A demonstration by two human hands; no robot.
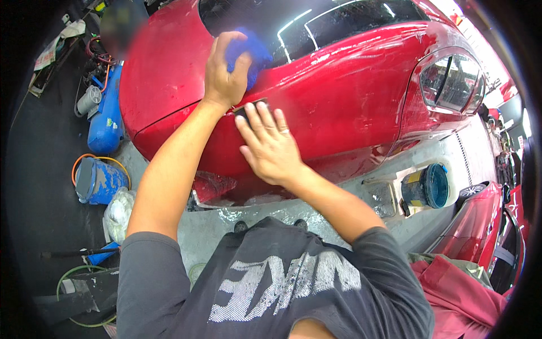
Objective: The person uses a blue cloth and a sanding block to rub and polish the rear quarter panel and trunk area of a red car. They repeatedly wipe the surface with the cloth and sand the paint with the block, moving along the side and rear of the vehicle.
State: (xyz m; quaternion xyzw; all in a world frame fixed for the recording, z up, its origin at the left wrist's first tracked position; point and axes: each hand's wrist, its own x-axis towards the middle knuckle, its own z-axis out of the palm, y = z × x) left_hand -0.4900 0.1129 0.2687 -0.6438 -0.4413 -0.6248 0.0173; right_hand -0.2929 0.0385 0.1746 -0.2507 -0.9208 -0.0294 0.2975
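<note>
The wet red car (333, 101) lies across the view before me, its rear fender under both hands. My left hand (227, 73) is closed around a bunched blue cloth (251, 59), just above the body beside the dark rear window (316, 28). Flat against the fender, my right hand (271, 144) has its fingers stretched and a little apart. Under its fingertips lies a small dark flat piece (243, 111), possibly sandpaper; the palm and fingers hide most of it. Whitish wet streaks run over the red paint.
A blue tank compressor (105, 125) and a blue bucket (104, 179) with an orange hose stand to the left. Beside them is a clear plastic bag (119, 212). On the right, a dark bucket (426, 185) sits in a pale tray; red cloth (457, 294) lies nearer.
</note>
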